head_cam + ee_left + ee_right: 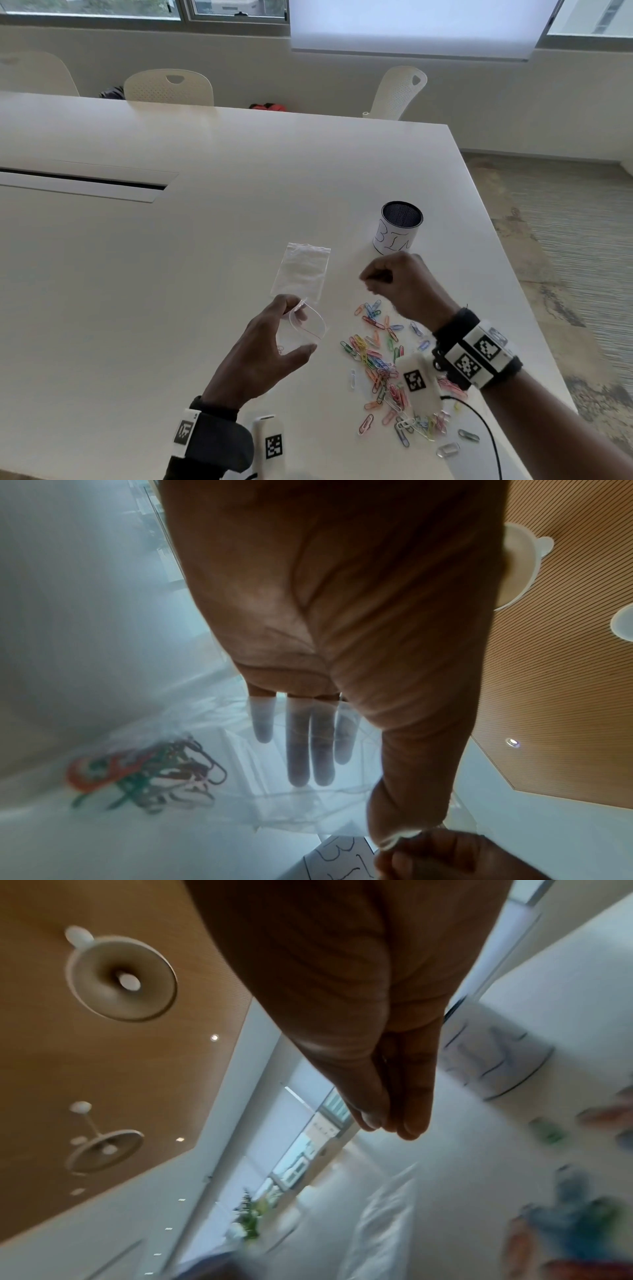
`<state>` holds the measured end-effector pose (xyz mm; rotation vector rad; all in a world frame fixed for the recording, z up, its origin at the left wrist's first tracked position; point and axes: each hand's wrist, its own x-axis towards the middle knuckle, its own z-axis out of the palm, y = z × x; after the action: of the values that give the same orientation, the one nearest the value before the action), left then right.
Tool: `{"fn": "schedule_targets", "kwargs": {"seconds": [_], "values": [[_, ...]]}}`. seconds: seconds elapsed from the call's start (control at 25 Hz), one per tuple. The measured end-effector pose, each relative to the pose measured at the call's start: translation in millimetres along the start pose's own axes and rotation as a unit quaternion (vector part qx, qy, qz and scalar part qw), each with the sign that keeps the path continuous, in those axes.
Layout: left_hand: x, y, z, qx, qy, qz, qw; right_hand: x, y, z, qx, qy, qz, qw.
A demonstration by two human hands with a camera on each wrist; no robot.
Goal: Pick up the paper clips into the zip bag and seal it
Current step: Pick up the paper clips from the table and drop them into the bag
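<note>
My left hand (299, 325) holds a clear zip bag (310, 334) just above the table, thumb and fingers spreading its mouth wide. In the left wrist view my fingers (301, 750) show through the plastic. A heap of coloured paper clips (383, 363) lies on the white table (171, 274), right of the bag. My right hand (368, 279) hovers above the far end of the heap, right of the bag, with thumb and fingertips pinched together. In the right wrist view a thin wire loop shows between those fingertips (411, 1123). The rest of the clip is hidden.
A second flat zip bag (303, 270) lies just beyond the held one. A mesh cup labelled BIN (397, 236) stands behind my right hand. The table's right edge (513, 284) runs close to the clips. A black cable (486, 428) trails near the heap.
</note>
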<state>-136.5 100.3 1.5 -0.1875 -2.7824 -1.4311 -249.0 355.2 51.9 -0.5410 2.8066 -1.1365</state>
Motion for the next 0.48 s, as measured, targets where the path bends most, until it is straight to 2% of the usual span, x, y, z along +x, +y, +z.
{"fn": "schedule_targets", "kwargs": {"seconds": [0.12, 0.24, 0.48], "values": [[2, 2, 2, -0.005, -0.008, 0.004, 1.0, 13, 41, -3, -0.101, 0.011, 0.023, 0.995], [4, 5, 4, -0.007, -0.014, 0.008, 1.0, 18, 62, 5, -0.15, -0.055, 0.055, 0.986], [7, 6, 4, 0.001, -0.016, 0.015, 1.0, 6, 59, 20, -0.166, -0.146, -0.003, 0.975]]}}
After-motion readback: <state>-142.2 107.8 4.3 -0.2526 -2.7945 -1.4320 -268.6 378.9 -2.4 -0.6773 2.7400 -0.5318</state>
